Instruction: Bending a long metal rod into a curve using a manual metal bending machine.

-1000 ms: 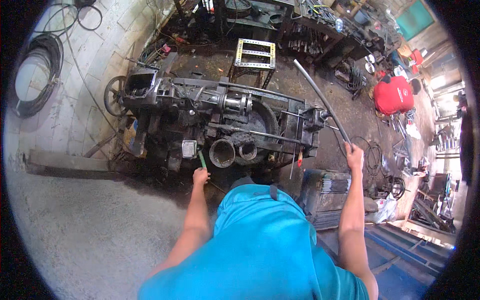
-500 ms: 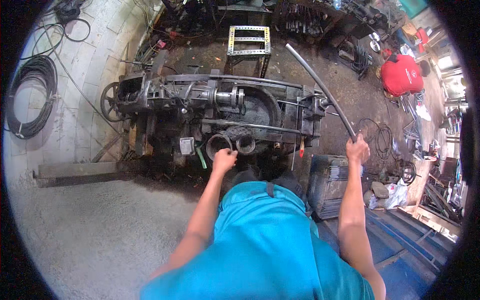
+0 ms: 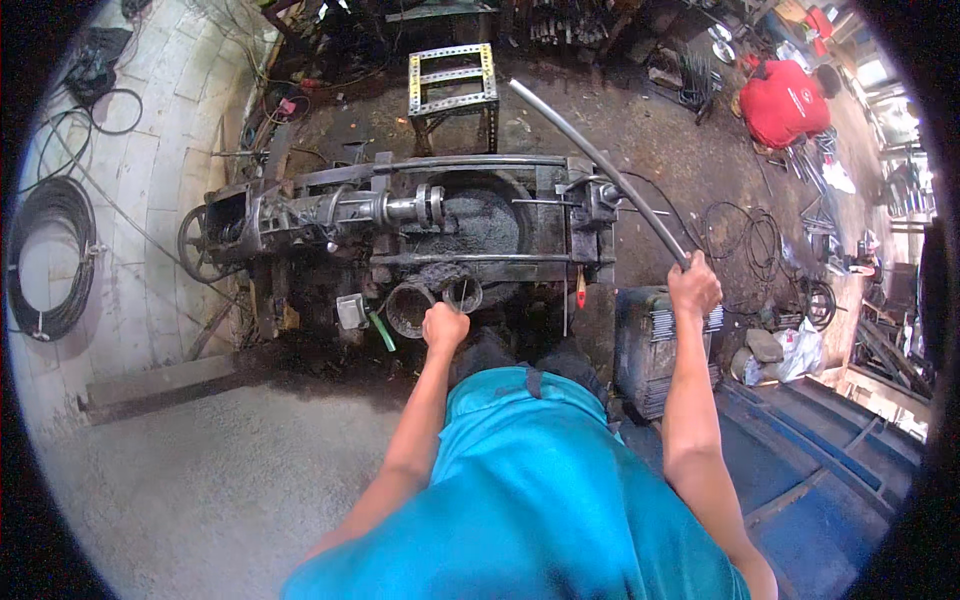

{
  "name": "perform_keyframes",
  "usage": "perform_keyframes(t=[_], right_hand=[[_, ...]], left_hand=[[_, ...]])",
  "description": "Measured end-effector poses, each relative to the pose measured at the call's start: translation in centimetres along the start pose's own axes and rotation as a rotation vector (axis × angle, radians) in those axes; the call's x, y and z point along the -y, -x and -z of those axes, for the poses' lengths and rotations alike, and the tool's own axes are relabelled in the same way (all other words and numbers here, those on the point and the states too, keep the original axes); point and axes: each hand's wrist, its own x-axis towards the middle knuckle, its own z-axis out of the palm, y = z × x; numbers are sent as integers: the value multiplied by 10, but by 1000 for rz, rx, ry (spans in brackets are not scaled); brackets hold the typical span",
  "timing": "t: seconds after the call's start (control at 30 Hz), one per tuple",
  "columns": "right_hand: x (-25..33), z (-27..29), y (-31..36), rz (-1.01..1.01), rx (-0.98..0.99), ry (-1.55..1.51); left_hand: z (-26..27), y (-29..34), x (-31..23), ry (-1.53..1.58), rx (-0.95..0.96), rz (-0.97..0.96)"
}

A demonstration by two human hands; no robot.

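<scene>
My right hand (image 3: 695, 286) is wrapped round the lower end of a long grey metal pipe (image 3: 571, 132). The pipe slants up and to the left, across the right end block (image 3: 597, 207) of a lathe-like machine (image 3: 347, 213); whether it touches the block I cannot tell. Closed, my left hand (image 3: 446, 328) is just in front of two round pots, the larger pot (image 3: 404, 312) and the smaller pot (image 3: 470, 296). A thin stick seems to rise above the fist, but what the fingers hold is hidden. Dark grey grit fills a round pan (image 3: 480, 228) under the machine's shaft (image 3: 412, 208).
A perforated metal stand (image 3: 452, 104) is behind the machine. A red-handled brush (image 3: 581, 290) hangs at its front rail. Stacked metal plates (image 3: 645, 350) stand by my right arm. Someone in red (image 3: 786, 104) crouches far right. Coiled cable (image 3: 52, 258) lies at left.
The view has shifted, so the machine appears farther left. The pipe's far end has swung left, and it lies more slanted in my right hand. My left hand stays closed by the pots.
</scene>
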Motion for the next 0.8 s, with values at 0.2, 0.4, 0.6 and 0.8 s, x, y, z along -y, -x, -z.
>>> perform_keyframes(t=[0.2, 0.4, 0.6, 0.8], right_hand=[[-5, -11, -2, -33, -54, -48], [2, -1, -1, -57, -34, -82], [2, -1, -1, -28, -72, -118], [-1, -3, -3, -23, -70, -122]], left_hand=[[42, 10, -40, 310, -222, -271], [56, -9, -97, 322, -224, -376], [54, -32, -142, 166, -106, -468], [49, -31, -156, 130, 1, -394]])
